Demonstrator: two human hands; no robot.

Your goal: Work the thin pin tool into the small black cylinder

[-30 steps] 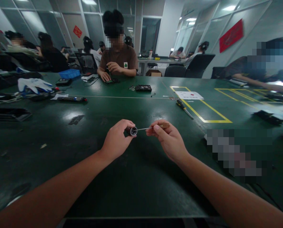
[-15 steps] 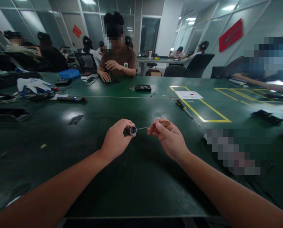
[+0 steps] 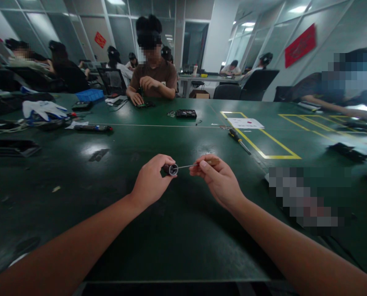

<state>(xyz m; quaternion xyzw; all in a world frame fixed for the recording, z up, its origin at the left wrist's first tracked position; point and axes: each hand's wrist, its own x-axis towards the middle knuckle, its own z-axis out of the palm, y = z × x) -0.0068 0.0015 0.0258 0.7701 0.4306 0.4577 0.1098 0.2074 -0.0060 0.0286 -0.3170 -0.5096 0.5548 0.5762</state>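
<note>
Left hand: grip closed round a dark cylinder, its metal-rimmed mouth facing right.
Right hand: grip pinched, thumb against fingers, on a thin-shafted tool with a tan handle.
Contact zone: shaft spans the gap between hands, tip at the cylinder's mouth; depth inside too small to read.
Position: both pieces held above the green surface, near its middle.
Screwdriver: black-and-yellow handle, lying beyond the right hand, just beside yellow tape.
Far left: white-and-blue gloves, blue basket.
Opposite: co-worker in brown shirt, bent over small parts.
</note>
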